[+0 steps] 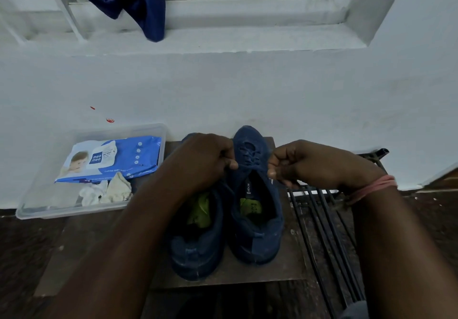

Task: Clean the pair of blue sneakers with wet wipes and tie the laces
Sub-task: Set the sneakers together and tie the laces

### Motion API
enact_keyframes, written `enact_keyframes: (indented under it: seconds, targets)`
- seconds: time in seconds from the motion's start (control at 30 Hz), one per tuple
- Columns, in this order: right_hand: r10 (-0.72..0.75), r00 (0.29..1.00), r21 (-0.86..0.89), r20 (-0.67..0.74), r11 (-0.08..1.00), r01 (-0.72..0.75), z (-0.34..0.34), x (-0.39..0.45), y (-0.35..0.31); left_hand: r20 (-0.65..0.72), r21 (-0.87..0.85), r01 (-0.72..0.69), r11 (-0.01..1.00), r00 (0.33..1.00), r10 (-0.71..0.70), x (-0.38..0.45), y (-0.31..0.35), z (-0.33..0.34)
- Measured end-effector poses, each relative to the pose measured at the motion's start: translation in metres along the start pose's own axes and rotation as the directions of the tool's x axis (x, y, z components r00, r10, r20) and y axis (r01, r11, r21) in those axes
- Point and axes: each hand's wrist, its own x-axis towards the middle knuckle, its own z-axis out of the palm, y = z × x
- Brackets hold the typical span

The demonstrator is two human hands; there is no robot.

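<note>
Left hand (208, 155): curled, pinching lace end at right sneaker's (255, 194) left side.
Right hand (300, 162): curled, pinching opposite lace end.
Right sneaker: between hands, toe toward stool's (292, 256) far edge.
Left sneaker (198, 232): alongside, under left forearm.
Wipes pack (111, 157): in tray (49, 209), left.

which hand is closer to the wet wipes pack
Left. The left hand pinches a lace at the sneaker, just right of the wet wipes pack in the clear tray. The right hand pinches on the sneaker's far side, farther away.
</note>
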Motion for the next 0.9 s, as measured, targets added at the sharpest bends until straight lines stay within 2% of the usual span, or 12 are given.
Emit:
enact_keyframes:
  seconds: [0.13,0.23,0.27,0.33,0.4,0.47,0.57,0.63,0.67,0.7,0.8,0.9]
  targets:
    - [0.024,0.997,0.058,0.077,0.998,-0.029,-0.003,-0.006,0.005,0.027,0.010,0.055,0.998,0.998,-0.056,-0.002,0.001,0.001]
    - [0.022,0.994,0.256,0.103,0.965,-0.048,-0.003,-0.009,0.007,0.056,0.033,0.031,0.999,0.998,-0.033,-0.006,0.007,-0.014]
    - [-0.008,0.997,0.359,0.083,0.933,-0.022,-0.003,-0.010,0.004,0.056,-0.027,0.030,0.999,0.998,-0.029,-0.009,0.008,-0.023]
    - [-0.090,0.996,0.579,-0.006,0.812,0.076,-0.002,-0.010,-0.003,0.064,-0.322,0.040,0.946,0.998,-0.020,-0.014,0.010,-0.037]
    - [-0.115,0.990,0.725,-0.079,0.675,0.136,-0.001,-0.008,-0.012,0.096,-0.685,0.044,0.728,0.995,0.030,-0.018,0.012,-0.040]
    - [-0.100,0.995,0.832,-0.005,0.552,0.060,0.000,-0.003,-0.017,0.146,-0.898,0.106,0.426,0.987,0.062,-0.016,0.016,-0.031]
    - [-0.039,0.999,0.901,0.030,0.434,-0.010,0.005,0.006,-0.018,0.210,-0.974,0.208,0.088,0.978,0.008,-0.008,0.020,-0.015]
    - [0.012,1.000,0.919,0.003,0.395,-0.007,0.009,0.011,-0.017,0.238,-0.969,0.231,-0.087,0.967,-0.086,-0.001,0.023,-0.008]
    - [0.033,0.999,0.928,-0.009,0.373,-0.004,0.010,0.013,-0.015,0.248,-0.964,0.230,-0.137,0.959,-0.134,0.002,0.025,-0.004]
    - [0.057,0.998,0.934,-0.019,0.356,-0.002,0.010,0.014,-0.012,0.247,-0.966,0.224,-0.131,0.950,-0.193,0.005,0.026,0.000]
    - [0.203,0.978,0.939,-0.053,0.344,-0.021,0.010,0.017,-0.008,0.198,-0.973,0.225,0.042,0.919,-0.340,0.010,0.029,0.009]
    - [0.276,0.959,0.914,-0.064,0.402,-0.055,0.012,0.018,-0.010,0.153,-0.961,0.234,0.148,0.894,-0.422,0.015,0.028,0.013]
